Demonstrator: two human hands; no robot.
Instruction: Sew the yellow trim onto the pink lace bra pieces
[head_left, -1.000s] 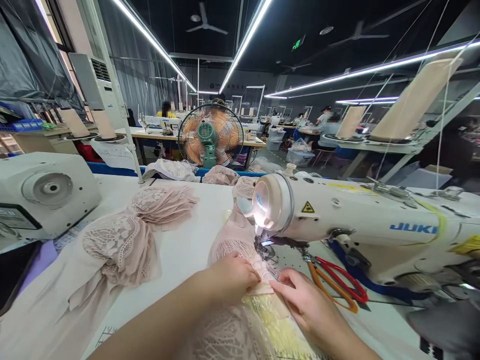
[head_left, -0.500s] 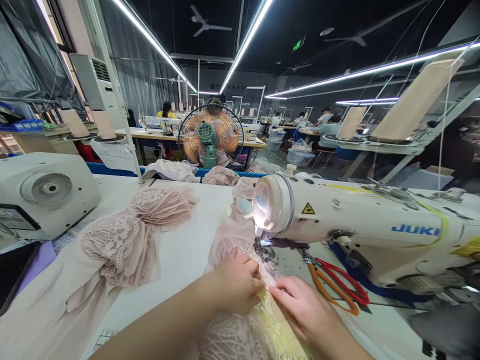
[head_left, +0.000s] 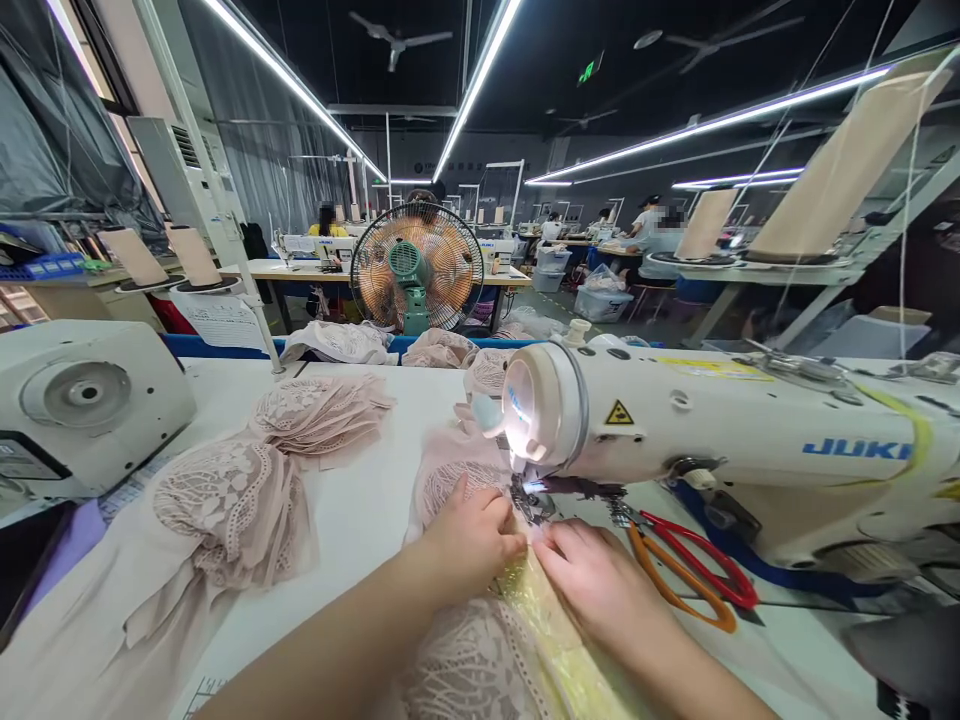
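At the needle area of the white sewing machine (head_left: pixel 622 410) lies beige lace fabric (head_left: pixel 457 480), with a shiny yellow strip (head_left: pixel 551 640) running along its right edge toward me. My left hand (head_left: pixel 476 535) rests on the lace with fingers curled, thumb and fingertips closed on the fabric beside the strip. Just right of it, my right hand (head_left: pixel 589 570) has its fingers together, pinching the strip's edge close to the presser foot (head_left: pixel 529 500). The fingertips of both hands nearly meet, and the cloth beneath them is hidden.
Red-handled scissors (head_left: pixel 712 560) and an orange-handled pair (head_left: pixel 675 590) lie right of my right hand. Stacked lace pieces (head_left: pixel 225 500) cover the table's left side. Farther left stands another machine's end (head_left: pixel 90 400). A large fan (head_left: pixel 416 270) stands beyond the table.
Both hands have moved forward toward the presser foot, the right one more, and the yellow strip has advanced with them. The camera view has shifted slightly.
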